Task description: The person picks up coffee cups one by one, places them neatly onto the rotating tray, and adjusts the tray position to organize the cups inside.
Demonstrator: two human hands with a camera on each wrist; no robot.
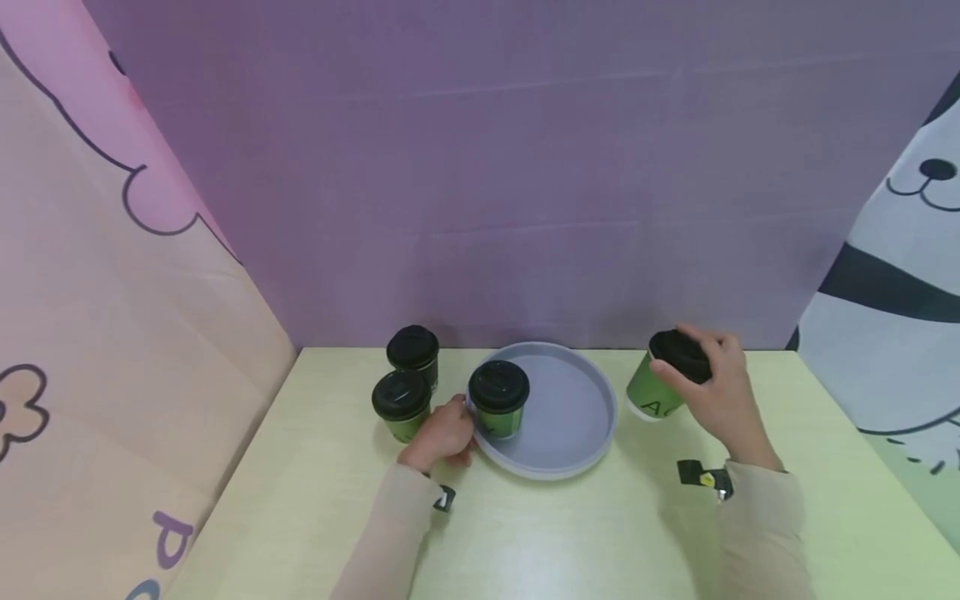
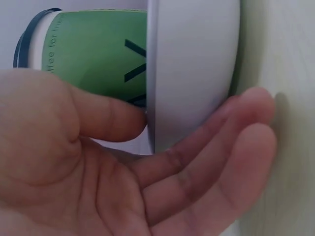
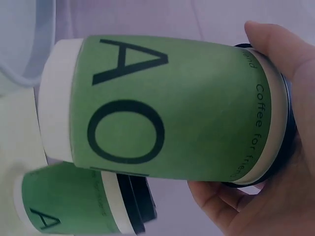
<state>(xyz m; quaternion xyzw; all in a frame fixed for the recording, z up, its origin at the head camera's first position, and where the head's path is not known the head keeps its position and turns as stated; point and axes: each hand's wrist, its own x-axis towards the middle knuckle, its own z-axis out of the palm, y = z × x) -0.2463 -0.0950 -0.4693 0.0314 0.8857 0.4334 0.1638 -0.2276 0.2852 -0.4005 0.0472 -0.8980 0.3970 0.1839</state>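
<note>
At right of the frame, a person's right hand (image 1: 718, 402) grips a green paper cup (image 1: 651, 389) by its black-lidded top, the cup tilted, as seen from across the room. Left of center, the left hand (image 1: 447, 429) grasps the edge of a round gray tray (image 1: 570, 408), thumb at the rim, fingers along the outer side. A lidded cup (image 1: 500, 414) stands upright on the tray's left part; a front cup (image 1: 402, 404) and a rear cup (image 1: 412, 350) stand farther left on the pale table (image 1: 540, 542).

Black-lidded green cup (image 1: 654, 387) near tray (image 1: 572, 408)
</note>
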